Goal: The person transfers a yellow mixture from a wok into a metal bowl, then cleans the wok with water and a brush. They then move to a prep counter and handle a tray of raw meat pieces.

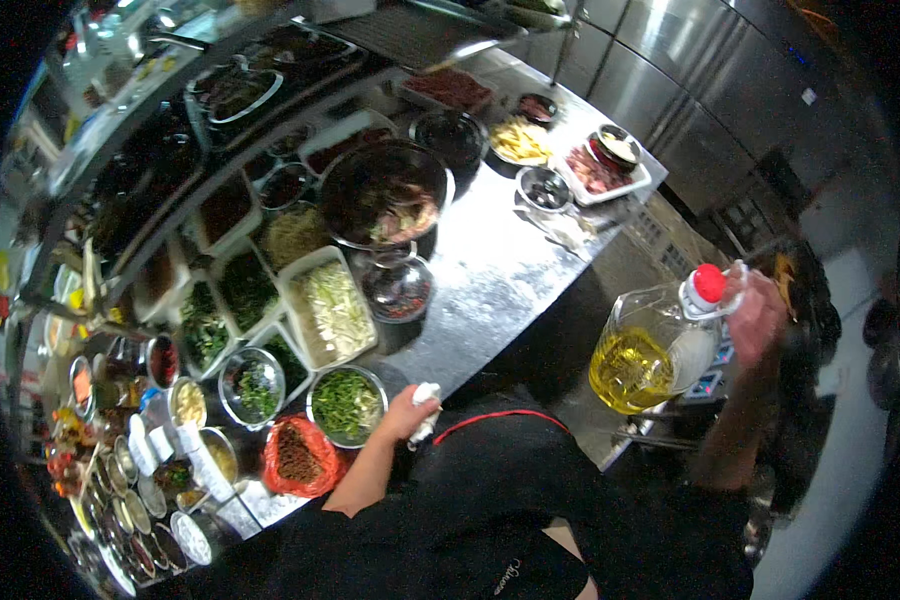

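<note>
My right hand [755,319], at the right, grips the handle near the neck of a large clear plastic jug [633,367]. The jug is tilted, its red cap [709,283] is on, and yellow oil fills part of it. It hangs beyond the front edge of the steel table [495,259]. My left hand [403,415] is closed around a crumpled white cloth or paper [426,393] at the table's front edge. Close to that hand stand a metal bowl of chopped greens [347,405] and a red plastic bag of brown crumbly food [300,454].
A white tub of shredded pale vegetable [328,304] and a large metal bowl with food [386,199] stand farther back. Several small containers [131,495] crowd the left. A tray of meat [603,172] sits at the far corner, near steel cabinet doors [667,75].
</note>
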Demonstrator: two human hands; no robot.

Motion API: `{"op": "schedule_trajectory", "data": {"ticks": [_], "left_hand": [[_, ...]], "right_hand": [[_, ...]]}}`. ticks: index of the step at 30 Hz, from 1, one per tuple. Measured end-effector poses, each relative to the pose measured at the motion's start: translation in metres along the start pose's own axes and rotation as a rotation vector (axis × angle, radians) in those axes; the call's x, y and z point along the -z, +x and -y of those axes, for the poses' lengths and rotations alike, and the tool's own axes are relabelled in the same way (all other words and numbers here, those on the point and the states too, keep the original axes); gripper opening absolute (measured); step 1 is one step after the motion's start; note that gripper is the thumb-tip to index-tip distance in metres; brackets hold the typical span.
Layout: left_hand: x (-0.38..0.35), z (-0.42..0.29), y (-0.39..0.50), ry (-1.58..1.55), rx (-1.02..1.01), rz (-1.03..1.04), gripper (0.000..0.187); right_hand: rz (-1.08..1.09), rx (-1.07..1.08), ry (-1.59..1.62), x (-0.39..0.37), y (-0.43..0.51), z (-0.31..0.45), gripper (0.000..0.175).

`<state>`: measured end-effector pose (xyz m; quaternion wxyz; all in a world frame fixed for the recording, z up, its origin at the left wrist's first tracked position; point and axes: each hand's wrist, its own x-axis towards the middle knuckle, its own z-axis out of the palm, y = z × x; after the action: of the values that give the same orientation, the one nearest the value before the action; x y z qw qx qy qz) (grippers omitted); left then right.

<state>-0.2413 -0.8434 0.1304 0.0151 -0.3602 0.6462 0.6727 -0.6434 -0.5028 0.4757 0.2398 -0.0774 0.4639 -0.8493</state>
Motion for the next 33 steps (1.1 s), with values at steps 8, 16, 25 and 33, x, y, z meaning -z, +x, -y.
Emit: {"op": "schedule_trajectory", "data": {"ticks": [8,16,25,33], "left_hand": [[-0.026,-0.043,0.045,-0.007,0.017,-0.008,0.033],[-0.103,-0.08,0.116,0.242,0.235,-0.04,0.041],[-0.171,-0.148,0.167,0.456,0.137,-0.03,0.045],[-0.183,-0.14,0.113,0.431,0.306,-0.147,0.05]], "right_hand": [[-0.42,-0.165,-0.245,0.14,0.045,-0.076,0.012],[-0.648,-0.639,-0.178,0.399,0.098,-0.233,0.017],[-0.472,-0.94,-0.317,0.475,0.188,-0.343,0.012],[-0.361,-1.012,-0.701,0.509,0.29,-0.394,0.017]]}}
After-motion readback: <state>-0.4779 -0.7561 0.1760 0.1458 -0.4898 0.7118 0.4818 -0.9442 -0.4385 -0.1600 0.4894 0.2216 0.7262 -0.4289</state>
